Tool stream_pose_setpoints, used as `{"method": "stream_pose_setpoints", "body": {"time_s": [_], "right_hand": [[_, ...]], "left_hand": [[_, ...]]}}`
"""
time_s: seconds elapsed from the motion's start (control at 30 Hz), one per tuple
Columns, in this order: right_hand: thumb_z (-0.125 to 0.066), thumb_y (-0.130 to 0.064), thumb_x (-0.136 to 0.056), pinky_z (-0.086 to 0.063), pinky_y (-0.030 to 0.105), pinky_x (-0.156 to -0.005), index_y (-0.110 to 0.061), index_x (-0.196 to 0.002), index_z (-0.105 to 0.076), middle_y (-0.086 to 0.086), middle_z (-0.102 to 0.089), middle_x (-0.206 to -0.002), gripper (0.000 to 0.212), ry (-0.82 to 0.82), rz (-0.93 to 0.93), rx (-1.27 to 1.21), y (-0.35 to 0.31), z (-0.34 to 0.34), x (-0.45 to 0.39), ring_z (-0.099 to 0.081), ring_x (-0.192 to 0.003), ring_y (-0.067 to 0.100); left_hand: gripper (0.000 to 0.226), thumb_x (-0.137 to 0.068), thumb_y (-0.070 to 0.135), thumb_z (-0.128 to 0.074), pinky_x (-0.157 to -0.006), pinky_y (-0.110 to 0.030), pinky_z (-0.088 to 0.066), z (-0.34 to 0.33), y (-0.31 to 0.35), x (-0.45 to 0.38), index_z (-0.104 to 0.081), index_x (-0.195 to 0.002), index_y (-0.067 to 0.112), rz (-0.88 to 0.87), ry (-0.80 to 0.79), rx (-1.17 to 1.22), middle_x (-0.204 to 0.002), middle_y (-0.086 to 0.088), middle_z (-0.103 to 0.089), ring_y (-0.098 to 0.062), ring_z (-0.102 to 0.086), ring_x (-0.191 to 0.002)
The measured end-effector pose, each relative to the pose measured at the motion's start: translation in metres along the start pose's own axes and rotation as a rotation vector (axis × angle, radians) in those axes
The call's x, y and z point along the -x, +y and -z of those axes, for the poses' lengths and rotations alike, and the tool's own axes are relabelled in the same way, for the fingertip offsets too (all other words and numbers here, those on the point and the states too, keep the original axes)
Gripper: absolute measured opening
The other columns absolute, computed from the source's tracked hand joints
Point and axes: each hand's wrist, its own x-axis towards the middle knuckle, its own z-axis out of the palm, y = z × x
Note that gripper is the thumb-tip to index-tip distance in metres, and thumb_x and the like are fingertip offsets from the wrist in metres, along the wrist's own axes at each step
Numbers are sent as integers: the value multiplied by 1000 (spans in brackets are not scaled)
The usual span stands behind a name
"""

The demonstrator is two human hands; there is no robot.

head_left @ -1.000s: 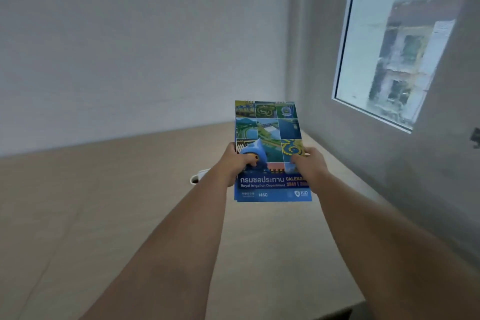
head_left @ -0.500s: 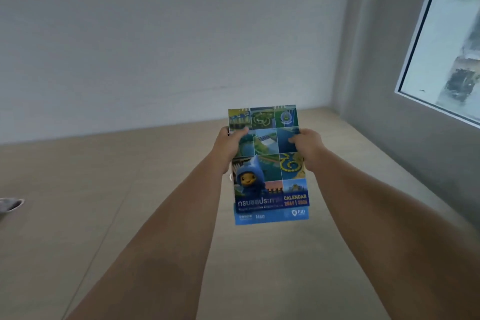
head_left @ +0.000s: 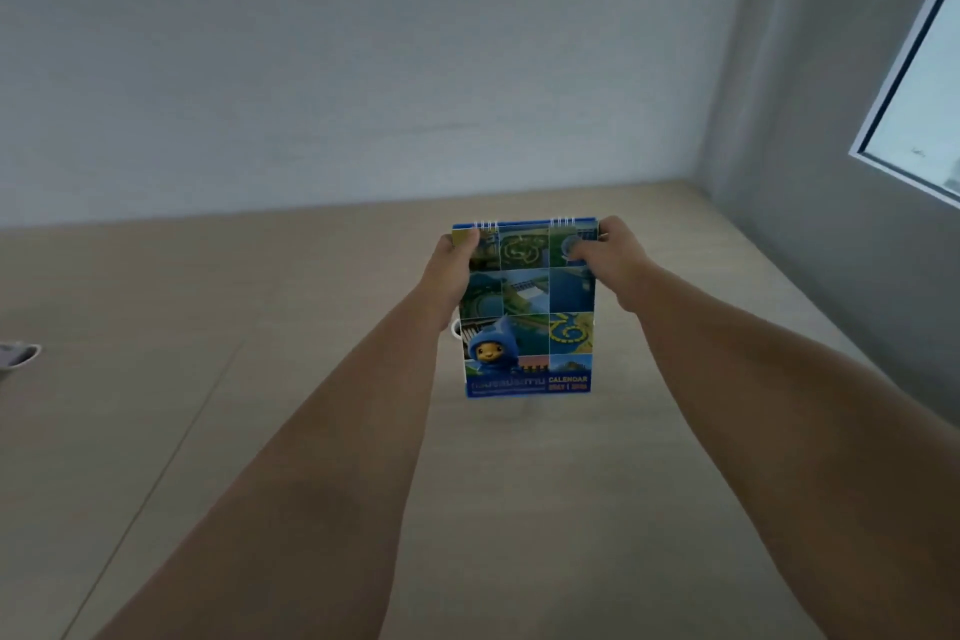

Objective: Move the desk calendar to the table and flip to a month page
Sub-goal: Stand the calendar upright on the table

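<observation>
Desk calendar (head_left: 527,309) upright over the table (head_left: 260,379), cover showing. Left hand (head_left: 451,270) and right hand (head_left: 610,250) grip its far corners. Contact with the table uncertain; page flip remains.

A plain, nearly bare indoor room, office or home I cannot tell. A long pale wood-look table (head_left: 311,431) runs into the corner between a blank white wall (head_left: 363,68) and a grey wall (head_left: 810,120). A window (head_left: 924,109) is set in the grey wall.
</observation>
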Motion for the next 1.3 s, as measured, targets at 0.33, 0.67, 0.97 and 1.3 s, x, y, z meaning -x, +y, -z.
{"method": "stream_pose_setpoints", "body": {"time_s": [0.33,0.67,0.97,1.3], "right_hand": [[-64,-33,-88,-53,41,-75,-12,-108,-48,5,-58,-92,33,-31,-55,142,63,-7,-14,-58,-84,25],[-58,-25,-94,-46,35,-86,-10,-137,-48,11,-57,-134,47,-89,-210,125,119,-19,15,-59,-110,28],[-58,2,-86,-55,21,-74,-20,-140,-40,1,-60,-115,61,-209,-127,193,169,-31,46,-62,-104,24],[-64,-30,-58,-58,43,-85,-33,-127,-47,6,-63,-117,71,-144,-86,250,219,-40,33,-67,-98,21]], "left_hand": [[49,-100,54,-33,-70,-31,-45,-13,-55,-10,-50,-126,15,156,8,-41,-124,-10,-61,-21,-62,-101],[46,-106,43,-16,-93,-26,-30,-20,-113,18,-53,-121,21,161,50,20,-101,6,-57,-9,-53,-96],[76,-81,-13,-52,-86,-22,-54,-23,-166,53,-35,-146,22,85,-70,-179,-133,-1,-53,-22,-54,-120],[83,-70,12,-59,-107,-47,-45,-19,-185,66,-36,-148,28,69,-47,-124,-144,3,-52,-19,-50,-132]]}}
